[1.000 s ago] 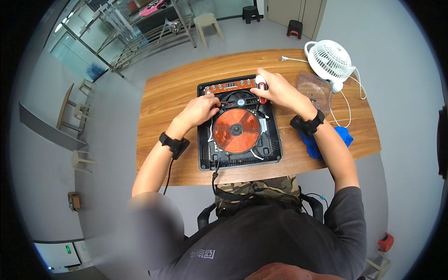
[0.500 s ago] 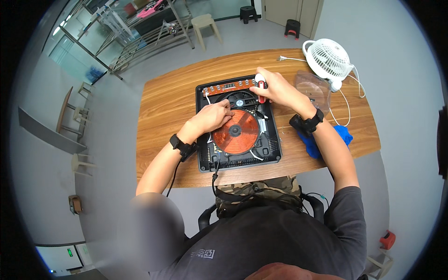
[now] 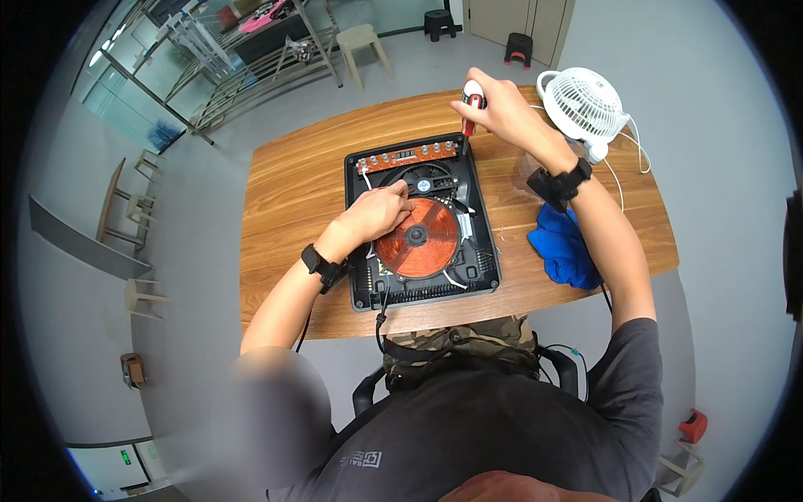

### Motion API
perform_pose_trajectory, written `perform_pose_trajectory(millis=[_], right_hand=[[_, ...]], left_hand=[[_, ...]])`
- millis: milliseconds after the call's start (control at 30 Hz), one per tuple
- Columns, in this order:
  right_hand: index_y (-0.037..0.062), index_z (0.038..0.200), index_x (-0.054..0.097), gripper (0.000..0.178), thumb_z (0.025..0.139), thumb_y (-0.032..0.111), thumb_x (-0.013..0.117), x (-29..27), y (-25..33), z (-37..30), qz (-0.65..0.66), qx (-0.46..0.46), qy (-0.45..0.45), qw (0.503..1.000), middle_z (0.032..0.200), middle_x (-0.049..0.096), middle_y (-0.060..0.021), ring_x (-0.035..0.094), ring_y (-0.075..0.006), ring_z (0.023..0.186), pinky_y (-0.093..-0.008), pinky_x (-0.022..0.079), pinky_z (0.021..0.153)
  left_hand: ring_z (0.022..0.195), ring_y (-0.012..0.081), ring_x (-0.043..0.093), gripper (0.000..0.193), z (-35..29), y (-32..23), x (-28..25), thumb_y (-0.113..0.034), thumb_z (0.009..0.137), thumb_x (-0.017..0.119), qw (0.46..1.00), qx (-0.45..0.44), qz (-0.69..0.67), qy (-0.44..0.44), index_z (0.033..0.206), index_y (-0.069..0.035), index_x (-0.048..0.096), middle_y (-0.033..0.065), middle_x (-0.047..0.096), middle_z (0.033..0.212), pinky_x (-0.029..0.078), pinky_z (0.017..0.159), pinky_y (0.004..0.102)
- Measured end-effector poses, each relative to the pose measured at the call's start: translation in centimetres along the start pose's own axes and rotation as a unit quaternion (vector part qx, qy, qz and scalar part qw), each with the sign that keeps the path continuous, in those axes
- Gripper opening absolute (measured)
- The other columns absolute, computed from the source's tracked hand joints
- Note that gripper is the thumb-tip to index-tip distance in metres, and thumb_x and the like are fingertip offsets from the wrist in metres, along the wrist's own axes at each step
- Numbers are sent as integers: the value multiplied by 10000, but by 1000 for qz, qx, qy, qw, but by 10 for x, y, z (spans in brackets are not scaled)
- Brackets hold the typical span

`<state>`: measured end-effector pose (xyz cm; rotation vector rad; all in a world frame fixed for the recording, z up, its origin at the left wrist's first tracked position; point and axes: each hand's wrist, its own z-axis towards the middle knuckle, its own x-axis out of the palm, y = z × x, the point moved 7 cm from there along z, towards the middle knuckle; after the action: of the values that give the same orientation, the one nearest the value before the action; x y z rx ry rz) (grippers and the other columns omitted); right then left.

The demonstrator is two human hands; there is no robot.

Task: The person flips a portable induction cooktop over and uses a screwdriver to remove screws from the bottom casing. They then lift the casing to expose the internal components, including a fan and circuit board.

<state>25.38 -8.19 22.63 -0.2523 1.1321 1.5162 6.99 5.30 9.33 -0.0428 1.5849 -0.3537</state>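
An opened induction cooker (image 3: 483, 283) lies on the table, its black casing holding a round copper coil (image 3: 431, 251), a small cooling fan (image 3: 425, 186) and an orange circuit strip (image 3: 428, 154) along the far edge. My left hand (image 3: 376, 212) rests at the coil's upper left edge with its fingers pinched together; what they grip, if anything, is hidden. Above the casing's far right corner, my right hand (image 3: 503, 110) is closed round a red and white screwdriver (image 3: 469, 125). Its shaft points down beside the end of the circuit strip.
A white electric fan (image 3: 583, 105) stands at the table's far right, its cord trailing. A blue cloth (image 3: 564, 251) lies beneath my right forearm. Small light bits (image 3: 500, 230) lie right of the casing. A beige stool (image 3: 363, 48) stands beyond the wooden table (image 3: 293, 180).
My right hand has risen away from the casing with the screwdriver, toward the table's far edge, and the shaft now shows. My left hand stays at the coil.
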Motion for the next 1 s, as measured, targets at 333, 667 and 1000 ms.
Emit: perform_pose_trajectory(millis=[333, 667, 1000], right_hand=[[7, 968, 524, 364, 937, 292, 750, 26, -20, 12, 10, -8, -5, 1000, 726, 664, -185, 650, -343, 641, -409, 500, 597], [6, 969, 520, 356, 939, 279, 747, 33, -27, 13, -1, -1, -3, 1000, 734, 672, -201, 664, -379, 660, -426, 503, 595], [3, 980, 524, 357, 946, 285, 740, 36, -24, 18, -9, -14, -2, 1000, 739, 677, -200, 666, -368, 654, -423, 509, 600]], left_hand=[[920, 354, 679, 206, -2, -2, -2, -186, 970, 633, 1000, 5, -7, -5, 1051, -35, 747, 124, 642, 1073, 549, 818, 444], [965, 342, 674, 216, -2, -3, -1, -198, 975, 624, 1000, -4, 13, 8, 1087, -59, 745, 113, 636, 1114, 549, 852, 451], [953, 347, 677, 216, -2, 0, -2, -198, 978, 620, 1000, -4, 5, 9, 1091, -63, 746, 114, 632, 1110, 553, 838, 457]])
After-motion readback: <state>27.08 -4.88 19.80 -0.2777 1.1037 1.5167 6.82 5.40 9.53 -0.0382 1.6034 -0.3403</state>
